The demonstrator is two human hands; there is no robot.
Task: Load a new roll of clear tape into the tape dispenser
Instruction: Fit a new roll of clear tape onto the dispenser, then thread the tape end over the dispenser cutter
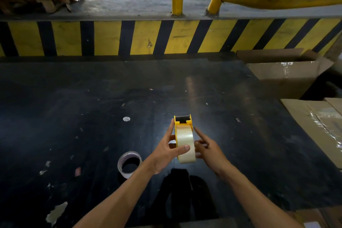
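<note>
While left hand (pixel 166 151) clasps clear tape roll (pixel 185 142) in yellow plastic dispenser (pixel 183 120) | right hand (pixel 208 147) pinches its side | light, slick; grip by rigid frame.

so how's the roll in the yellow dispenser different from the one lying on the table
The clear tape roll stands on edge in the yellow dispenser, held between the left hand and right hand; the spent roll lies flat and untouched on the black table. The clear roll looks thickly wound; the spent one looks like little more than a thin ring. Both are round tape rolls.
</note>
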